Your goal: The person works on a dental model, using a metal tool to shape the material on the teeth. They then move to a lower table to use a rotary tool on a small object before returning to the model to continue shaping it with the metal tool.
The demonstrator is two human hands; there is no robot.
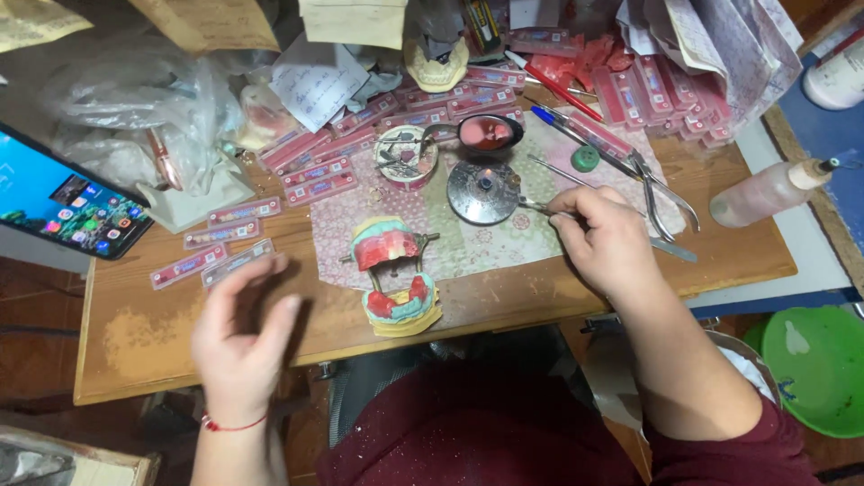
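Our right hand (601,236) pinches a slim metal wax instrument (538,206), its tip held at the little flame of the round metal burner (483,192). Our left hand (238,335) hovers blurred above the near edge of the wooden bench (135,333), fingers spread, gripping nothing. Between our hands, partly on the patterned cloth (468,243), sits the hinged articulator (394,277), laid open, with cream-coloured plaster casts carrying red wax rims over greenish bases.

We see real risks here. That open flame stands on cloth, with paper slips (315,85) and thin plastic bags (135,99) close behind; a nudge of the burner could, we judge, scorch or light them. An overheated tip might melt the soft wax further than wanted. The articulator is close to the bench edge, so a sweep of the left hand could tip the brittle plaster off.

Flat, glossy red tooth cards (319,171) fan out across the bench, steel pliers (661,193) lie beside the right hand, and a soft, translucent squeeze bottle (765,192) lies on its side well to the right. A phone (67,202) glows at far left.
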